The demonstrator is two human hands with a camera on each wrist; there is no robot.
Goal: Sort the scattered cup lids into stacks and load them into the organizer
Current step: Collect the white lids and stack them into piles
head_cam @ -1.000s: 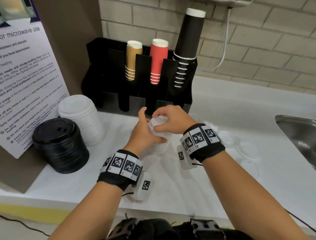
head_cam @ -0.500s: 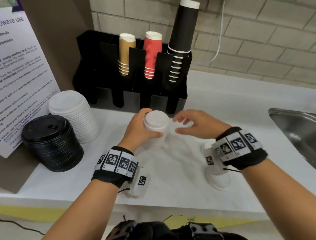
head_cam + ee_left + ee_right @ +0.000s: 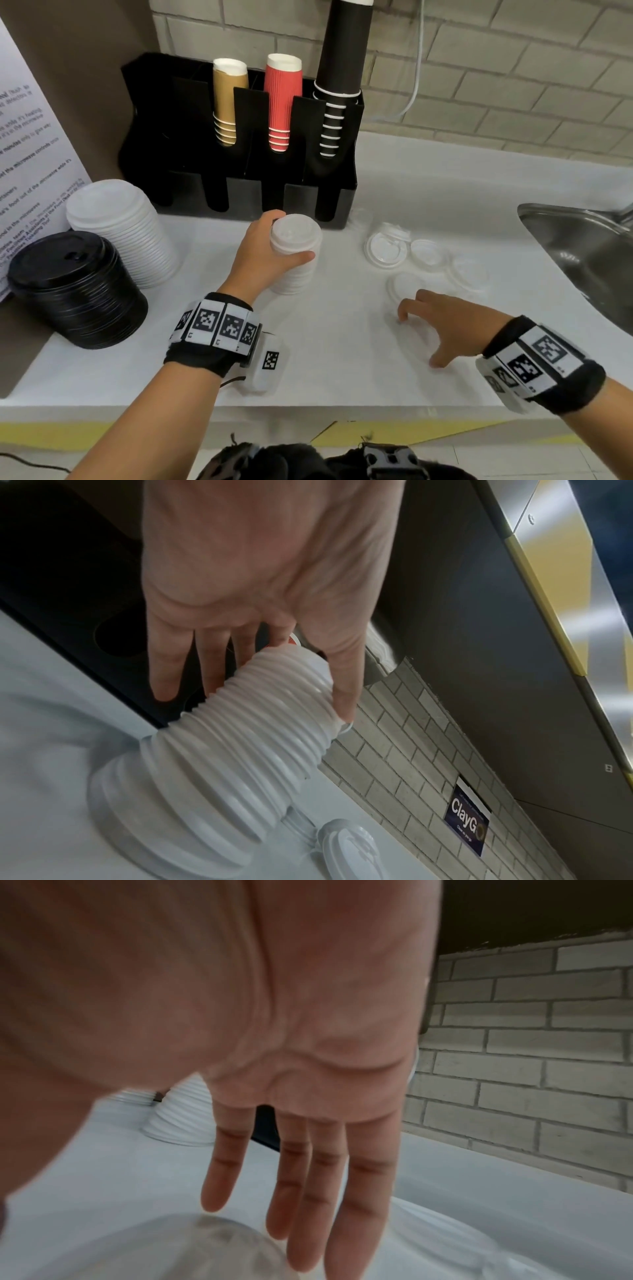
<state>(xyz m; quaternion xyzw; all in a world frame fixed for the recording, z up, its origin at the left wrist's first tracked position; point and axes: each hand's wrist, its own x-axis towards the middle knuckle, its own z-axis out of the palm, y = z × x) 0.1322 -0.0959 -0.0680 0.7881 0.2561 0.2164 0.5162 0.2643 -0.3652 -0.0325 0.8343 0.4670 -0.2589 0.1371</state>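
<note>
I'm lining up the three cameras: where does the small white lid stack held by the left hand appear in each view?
Head: small white lid stack at centre, on the counter before the black organizer, in the left hand.
Left wrist: centre, running to lower left.
Right wrist: small, left of centre, behind the fingers.
Shared landmark: brick wall.

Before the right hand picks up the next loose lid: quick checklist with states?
1. Left hand holds the small white lid stack steady on the counter: ok.
2. Right hand free, fingers straight: ok.
3. Clear lid under the right hand: faint, contact cannot tell.
4. Loose lids further back lie apart from the stack: ok.
5. Next lid matches the stack's size: cannot tell.
6. Free lid slot in the organizer: cannot tell.
</note>
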